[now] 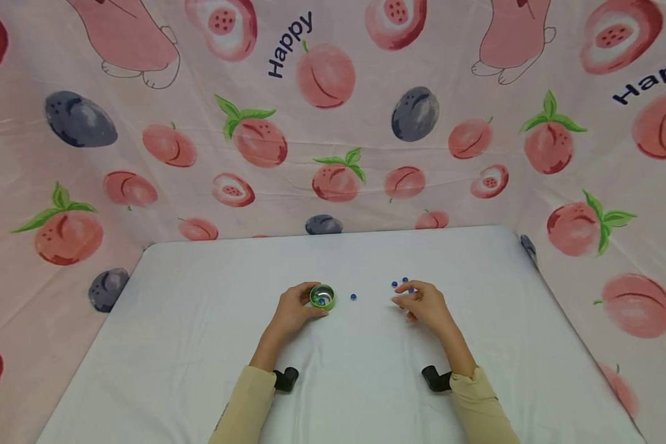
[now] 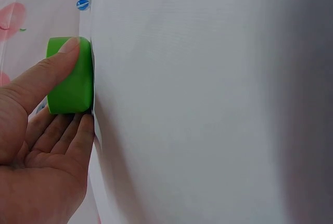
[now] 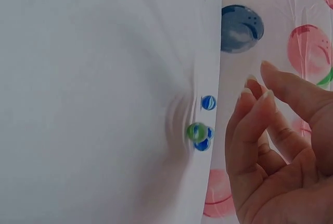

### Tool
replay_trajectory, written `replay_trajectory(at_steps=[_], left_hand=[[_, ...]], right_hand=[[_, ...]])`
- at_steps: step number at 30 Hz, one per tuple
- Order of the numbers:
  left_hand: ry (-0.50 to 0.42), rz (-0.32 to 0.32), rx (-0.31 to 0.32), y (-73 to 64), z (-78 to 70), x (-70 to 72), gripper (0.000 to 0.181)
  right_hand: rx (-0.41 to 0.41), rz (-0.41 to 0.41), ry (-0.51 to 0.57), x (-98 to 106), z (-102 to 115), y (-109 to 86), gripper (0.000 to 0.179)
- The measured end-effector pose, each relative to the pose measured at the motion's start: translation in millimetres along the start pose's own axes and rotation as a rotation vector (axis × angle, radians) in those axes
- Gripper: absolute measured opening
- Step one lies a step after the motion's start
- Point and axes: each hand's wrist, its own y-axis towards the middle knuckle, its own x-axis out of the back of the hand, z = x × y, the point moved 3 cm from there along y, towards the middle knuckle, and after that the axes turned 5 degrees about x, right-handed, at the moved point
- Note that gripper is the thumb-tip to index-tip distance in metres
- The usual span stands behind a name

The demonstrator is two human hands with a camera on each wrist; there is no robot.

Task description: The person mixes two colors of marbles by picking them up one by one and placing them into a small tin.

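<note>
My left hand [image 1: 293,310] grips a small round green cup [image 2: 68,91], its thumb on one side and its fingers on the other. The head view looks into its shiny inside, where a blue marble [image 1: 321,301] lies. A lone blue marble [image 1: 353,297] sits on the table just right of the cup. My right hand [image 1: 425,303] hovers by a loose group of marbles [image 1: 394,284], fingers bent gently and thumb apart from them, with nothing visible between. A green marble [image 3: 196,132] lies against blue ones in the right wrist view.
A white cloth covers the table [image 1: 361,370], with slight folds near the right-hand marbles. Fruit-printed fabric [image 1: 366,135] rises behind the table and along both sides. Black wrist cameras [image 1: 436,378] sit at the cuffs of the beige sleeves [image 1: 480,401].
</note>
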Motion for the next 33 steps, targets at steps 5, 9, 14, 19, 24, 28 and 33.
replay_trajectory(at_steps=[5, 9, 14, 19, 24, 28, 33], left_hand=[[0.003, 0.001, 0.005, 0.3, -0.1, 0.1, 0.066], [0.002, -0.002, 0.008, 0.9, 0.4, 0.0, 0.066], [-0.003, -0.003, 0.004, 1.1, 1.4, -0.4, 0.067], [0.003, -0.004, 0.004, 1.0, 1.2, -0.4, 0.066], [0.002, -0.005, 0.013, 1.9, 1.5, -0.4, 0.066], [0.006, -0.003, 0.012, 2.0, 1.9, -0.7, 0.066], [0.007, -0.003, 0.008, 2.3, 2.0, -0.6, 0.066]], right_hand=[[-0.026, -0.009, -0.005, 6, -6, -5.1, 0.025], [-0.042, -0.014, -0.007, 9, -11, -7.3, 0.025], [-0.055, -0.016, -0.011, 10, -18, -8.9, 0.025], [-0.074, -0.021, -0.026, 10, -23, -9.4, 0.023], [-0.085, -0.019, -0.013, 11, -28, -9.4, 0.023], [-0.1, -0.023, 0.018, 13, -32, -8.6, 0.027], [-0.105, -0.023, 0.043, 15, -36, -5.6, 0.029]])
